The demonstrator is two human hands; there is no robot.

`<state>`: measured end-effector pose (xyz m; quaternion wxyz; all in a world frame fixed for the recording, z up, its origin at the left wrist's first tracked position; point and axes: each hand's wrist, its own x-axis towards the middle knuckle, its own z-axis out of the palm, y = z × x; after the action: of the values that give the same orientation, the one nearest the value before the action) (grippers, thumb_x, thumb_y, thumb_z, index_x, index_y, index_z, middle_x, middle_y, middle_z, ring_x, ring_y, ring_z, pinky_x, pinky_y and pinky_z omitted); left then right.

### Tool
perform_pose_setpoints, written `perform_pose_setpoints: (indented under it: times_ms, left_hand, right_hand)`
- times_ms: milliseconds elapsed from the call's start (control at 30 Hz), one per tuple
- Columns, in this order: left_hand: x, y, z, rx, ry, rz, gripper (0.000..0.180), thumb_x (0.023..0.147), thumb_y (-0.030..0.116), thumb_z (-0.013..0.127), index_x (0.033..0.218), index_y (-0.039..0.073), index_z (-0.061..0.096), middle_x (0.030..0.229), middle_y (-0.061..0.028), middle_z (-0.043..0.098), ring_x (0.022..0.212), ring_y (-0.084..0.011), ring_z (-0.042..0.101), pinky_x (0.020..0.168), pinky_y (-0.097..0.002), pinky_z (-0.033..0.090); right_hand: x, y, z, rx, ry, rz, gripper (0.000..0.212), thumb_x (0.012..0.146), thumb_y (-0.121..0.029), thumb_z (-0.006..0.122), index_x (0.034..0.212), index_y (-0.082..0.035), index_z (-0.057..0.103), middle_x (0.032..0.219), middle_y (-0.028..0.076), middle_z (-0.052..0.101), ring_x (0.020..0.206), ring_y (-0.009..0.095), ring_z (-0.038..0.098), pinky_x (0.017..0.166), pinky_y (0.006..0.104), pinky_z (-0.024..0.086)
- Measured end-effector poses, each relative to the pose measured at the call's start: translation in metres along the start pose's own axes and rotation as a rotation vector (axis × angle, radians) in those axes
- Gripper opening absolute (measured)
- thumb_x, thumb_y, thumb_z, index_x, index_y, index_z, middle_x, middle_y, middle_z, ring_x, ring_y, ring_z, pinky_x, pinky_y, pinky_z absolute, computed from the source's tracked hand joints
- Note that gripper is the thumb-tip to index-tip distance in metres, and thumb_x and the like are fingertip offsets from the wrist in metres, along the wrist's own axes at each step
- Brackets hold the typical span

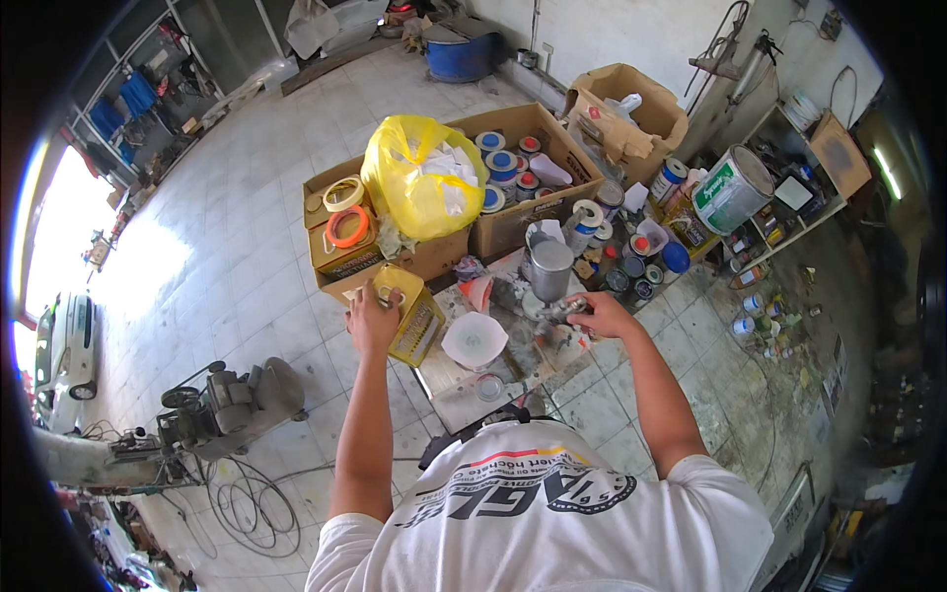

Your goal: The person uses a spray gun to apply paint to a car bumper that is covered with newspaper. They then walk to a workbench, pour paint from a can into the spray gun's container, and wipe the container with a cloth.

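My left hand (pixel 373 321) grips the top of a yellow rectangular metal can (pixel 422 335) at the left edge of the work surface. My right hand (pixel 604 316) is closed around the metal handle of a spray gun (pixel 560 312), whose grey cup (pixel 550 276) stands upright above it. Between my hands sits a translucent white bowl (pixel 474 340) on the stained worktop (pixel 538 363). Near the worktop's front edge lies a small round lid or jar (pixel 489 387). The fingertips of both hands are partly hidden.
Behind the worktop, a cardboard box (pixel 538 209) holds several paint cans, beside a yellow plastic bag (pixel 400 183) and tape rolls (pixel 347 227). A large paint can (pixel 732 192) and small containers crowd the right. An air compressor (pixel 232 405) and coiled hose (pixel 252 513) occupy the left floor.
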<state>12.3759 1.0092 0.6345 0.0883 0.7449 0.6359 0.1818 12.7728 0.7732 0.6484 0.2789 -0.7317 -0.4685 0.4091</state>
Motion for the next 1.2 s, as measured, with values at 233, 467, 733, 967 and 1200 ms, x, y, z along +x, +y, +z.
perform_pose_setpoints:
  times_ms: [233, 467, 733, 967, 1200]
  left_hand:
    - [0.0, 0.006, -0.004, -0.035, -0.059, -0.018, 0.067, 0.094, 0.055, 0.065, 0.142, 0.009, 0.057, 0.139, -0.0169, 0.063, 0.129, -0.0353, 0.058, 0.108, -0.0524, 0.04]
    - [0.002, 0.006, -0.006, -0.069, -0.042, -0.003, 0.067, 0.094, 0.054, 0.064, 0.143, 0.009, 0.056, 0.14, -0.0161, 0.062, 0.13, -0.035, 0.057, 0.11, -0.0535, 0.039]
    - [-0.001, 0.003, -0.004, -0.059, 0.004, 0.019, 0.066, 0.094, 0.052, 0.065, 0.144, 0.009, 0.056, 0.135, -0.0163, 0.065, 0.125, -0.0352, 0.06, 0.105, -0.052, 0.042]
    - [-0.002, 0.001, -0.004, -0.056, 0.02, 0.026, 0.066, 0.094, 0.052, 0.065, 0.144, 0.009, 0.056, 0.135, -0.0164, 0.065, 0.125, -0.0355, 0.06, 0.105, -0.0519, 0.042]
    - [-0.002, 0.002, -0.007, -0.044, -0.013, 0.001, 0.067, 0.094, 0.053, 0.065, 0.144, 0.01, 0.056, 0.135, -0.017, 0.065, 0.124, -0.0354, 0.06, 0.106, -0.0519, 0.041]
  right_hand:
    - [0.005, 0.021, 0.004, -0.058, 0.107, -0.113, 0.038, 0.089, -0.02, 0.08, 0.126, -0.012, 0.072, 0.076, 0.008, 0.071, 0.061, 0.015, 0.065, 0.06, 0.0335, 0.051]
    - [0.012, 0.027, 0.005, 0.164, 0.029, -0.019, 0.037, 0.093, -0.017, 0.077, 0.13, -0.013, 0.07, 0.075, 0.002, 0.07, 0.058, 0.009, 0.062, 0.053, 0.031, 0.048]
    - [0.009, 0.036, 0.001, 0.092, -0.035, -0.008, 0.038, 0.094, -0.016, 0.077, 0.13, -0.012, 0.068, 0.077, 0.002, 0.069, 0.057, 0.011, 0.06, 0.054, 0.0311, 0.047]
    - [0.005, 0.041, -0.006, 0.179, 0.034, -0.03, 0.038, 0.092, -0.017, 0.078, 0.129, -0.013, 0.069, 0.081, 0.006, 0.071, 0.059, 0.012, 0.06, 0.056, 0.0318, 0.048]
    - [0.009, 0.035, -0.014, -0.027, 0.053, -0.094, 0.038, 0.092, -0.018, 0.079, 0.128, -0.009, 0.069, 0.082, 0.003, 0.071, 0.065, 0.012, 0.064, 0.063, 0.0316, 0.052]
